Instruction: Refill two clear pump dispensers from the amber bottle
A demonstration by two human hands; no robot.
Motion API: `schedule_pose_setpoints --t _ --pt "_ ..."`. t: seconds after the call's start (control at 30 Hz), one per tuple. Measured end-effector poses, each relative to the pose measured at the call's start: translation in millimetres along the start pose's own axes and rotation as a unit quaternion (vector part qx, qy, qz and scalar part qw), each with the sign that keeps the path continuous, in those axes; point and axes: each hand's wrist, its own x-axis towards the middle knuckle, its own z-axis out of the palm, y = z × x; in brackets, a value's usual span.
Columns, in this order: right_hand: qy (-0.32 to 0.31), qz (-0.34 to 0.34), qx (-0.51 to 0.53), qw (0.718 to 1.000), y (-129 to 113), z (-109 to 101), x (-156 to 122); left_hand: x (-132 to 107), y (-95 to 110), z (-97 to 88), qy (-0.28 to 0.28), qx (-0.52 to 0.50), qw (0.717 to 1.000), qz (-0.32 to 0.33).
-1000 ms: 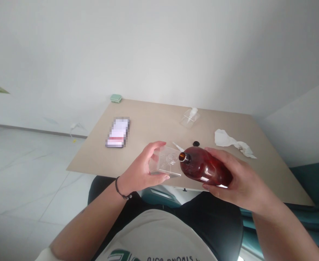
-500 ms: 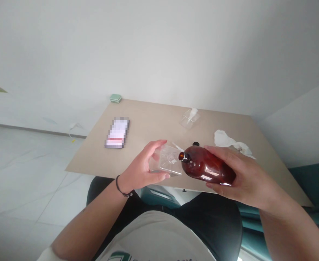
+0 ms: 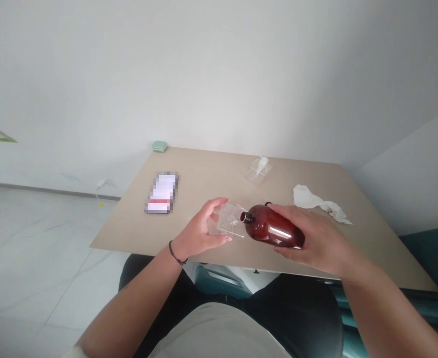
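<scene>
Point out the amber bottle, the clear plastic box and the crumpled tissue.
amber bottle (image 3: 272,226), head view, on its body.
clear plastic box (image 3: 226,221), head view, on its top face.
crumpled tissue (image 3: 308,197), head view, on its middle.

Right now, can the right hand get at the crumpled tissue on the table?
Probably yes, but not straight away. The right hand is wrapped around the amber bottle, so it would likely have to put that down first. Nothing appears to stand between it and the crumpled tissue, just beyond it.
</scene>
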Motion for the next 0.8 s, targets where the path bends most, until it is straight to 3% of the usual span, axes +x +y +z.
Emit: schedule_pose_setpoints --t 0.27,0.8 --pt "-0.042 0.030 -0.013 0.999 1 7 6 4 -18 0.9 -0.012 -0.002 0.999 -0.033" --pt "-0.070 0.003 -0.056 0.996 6 8 15 6 -15 0.0 -0.032 0.045 0.997 -0.062"
